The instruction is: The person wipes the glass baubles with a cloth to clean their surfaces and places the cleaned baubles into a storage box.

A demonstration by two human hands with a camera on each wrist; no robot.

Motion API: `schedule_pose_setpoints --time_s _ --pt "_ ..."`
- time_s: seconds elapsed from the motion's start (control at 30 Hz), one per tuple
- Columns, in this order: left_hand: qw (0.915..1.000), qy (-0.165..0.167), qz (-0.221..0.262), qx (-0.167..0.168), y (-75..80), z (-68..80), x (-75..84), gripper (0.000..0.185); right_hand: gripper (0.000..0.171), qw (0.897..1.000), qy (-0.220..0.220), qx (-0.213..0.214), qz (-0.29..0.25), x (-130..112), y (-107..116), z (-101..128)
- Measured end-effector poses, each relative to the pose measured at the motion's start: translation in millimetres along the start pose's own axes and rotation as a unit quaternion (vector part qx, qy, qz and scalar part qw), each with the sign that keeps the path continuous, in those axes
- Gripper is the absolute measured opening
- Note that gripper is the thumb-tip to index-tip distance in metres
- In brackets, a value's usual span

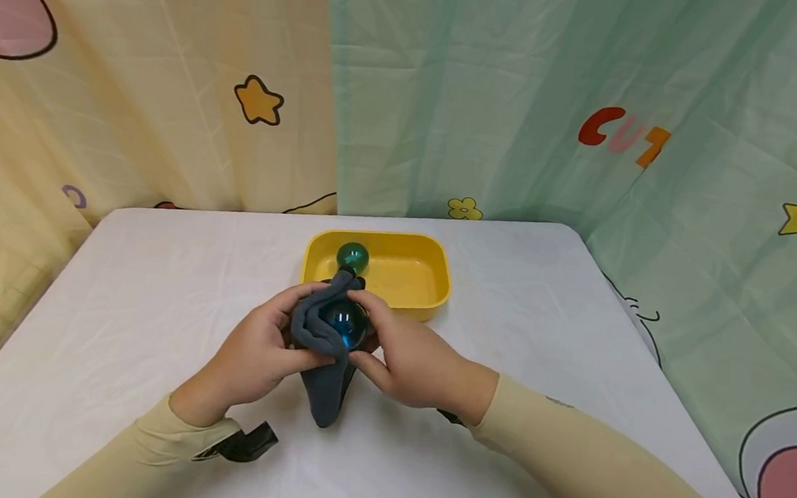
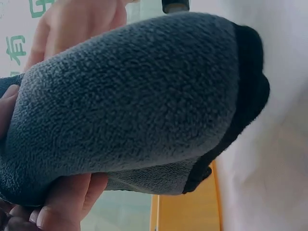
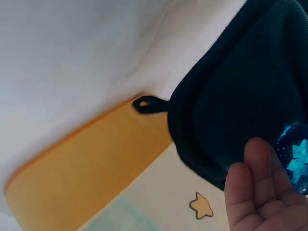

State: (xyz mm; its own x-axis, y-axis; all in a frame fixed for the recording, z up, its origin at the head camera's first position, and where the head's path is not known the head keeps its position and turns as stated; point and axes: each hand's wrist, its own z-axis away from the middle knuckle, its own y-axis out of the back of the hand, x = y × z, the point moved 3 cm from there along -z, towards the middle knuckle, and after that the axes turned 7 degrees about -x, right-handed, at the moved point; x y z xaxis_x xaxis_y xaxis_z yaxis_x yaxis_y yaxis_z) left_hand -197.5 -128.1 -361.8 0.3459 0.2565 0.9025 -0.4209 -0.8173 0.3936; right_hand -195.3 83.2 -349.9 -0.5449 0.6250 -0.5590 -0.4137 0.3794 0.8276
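At the middle of the counter: both hands meet just in front of a yellow tray, working on one bundle.
Left hand [image 1: 257, 355]: fingers curled round the grey cloth [image 1: 321, 353], thumb laid across its front fold; in the left wrist view the fingers [image 2: 67, 199] press the fleece from below.
Right hand [image 1: 406, 356]: fingers bent round the far side of the blue ball [image 1: 344, 323], thumb under it against the cloth; in the right wrist view a fingertip [image 3: 252, 185] lies next to the ball's glossy face.
Blue ball: held between the two hands, half wrapped by the cloth, its bare side facing up and toward the right hand.
Ball's look: round, glassy, deep blue-teal with bright highlights.
Grey cloth: fluffy fleece with a darker edge and a small hanging loop; its lower end hangs in a point onto the counter [image 1: 152, 299].
Yellow tray [image 1: 432, 272]: just behind the hands, shallow with rounded corners.
Green ball [image 1: 353, 257]: glossy, lying in the tray's near left part, apart from the hands.
Counter: covered in white sheet.
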Motion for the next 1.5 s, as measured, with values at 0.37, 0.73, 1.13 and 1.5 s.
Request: schedule_pose_setpoints --time_s 0.37,0.73,1.13,1.5 --pt "0.9992 0.012 0.029 -0.024 -1.8 0.6 4.2 0.074 0.064 1.0 0.009 0.006 -0.004 0.2 4.9 4.1" --pt "0.9988 -0.008 0.045 -0.016 -2.5 0.1 4.8 0.073 0.067 0.997 0.021 0.016 -0.075 -0.2 1.0 5.2" --pt "0.9979 -0.008 0.06 -0.025 0.0 0.2 6.5 0.072 0.061 0.984 0.053 0.065 0.155 -6.5 8.3 4.9" --pt "0.9985 0.006 0.045 -0.029 -2.2 -0.4 3.0 0.073 0.056 0.996 -0.022 -0.001 -0.089 4.7 -0.2 2.0"
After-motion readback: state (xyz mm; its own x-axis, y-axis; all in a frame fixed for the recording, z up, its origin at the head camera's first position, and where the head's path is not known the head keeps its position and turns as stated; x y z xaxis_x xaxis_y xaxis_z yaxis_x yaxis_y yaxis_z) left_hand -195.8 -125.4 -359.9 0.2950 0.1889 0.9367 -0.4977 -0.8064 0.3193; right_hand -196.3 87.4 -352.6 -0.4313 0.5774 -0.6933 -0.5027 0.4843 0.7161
